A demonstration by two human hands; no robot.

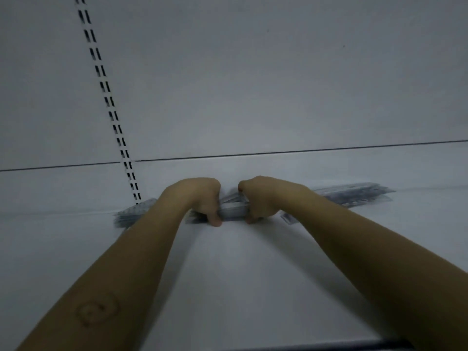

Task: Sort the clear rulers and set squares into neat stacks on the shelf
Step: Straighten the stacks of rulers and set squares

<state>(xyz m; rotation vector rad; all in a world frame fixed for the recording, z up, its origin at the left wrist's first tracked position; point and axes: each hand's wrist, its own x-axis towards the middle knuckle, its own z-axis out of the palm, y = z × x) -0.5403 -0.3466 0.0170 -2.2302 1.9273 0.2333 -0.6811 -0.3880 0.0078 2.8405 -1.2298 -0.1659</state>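
Ruler bundle [233, 210] at 12 o'clock, far back on shelf [228, 274]. Left hand [202, 198] and right hand [260, 198] curled round its ends. I judge plastic light, stiff, slick; hold short ends, squeeze flush. Loose piles: 9 o'clock pile [131, 215], 2 o'clock pile [354, 195].

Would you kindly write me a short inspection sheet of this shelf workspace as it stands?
Surface: white shelf, dimly lit.
Job's things: bundle of clear rulers held at the middle; left pile fanned untidily; right pile spread near the back.
Clutter: nothing seen.
Hands: left hand and right hand each grip the bundle.
Cables: nothing seen.
Surroundings: white back panel with a slotted upright.
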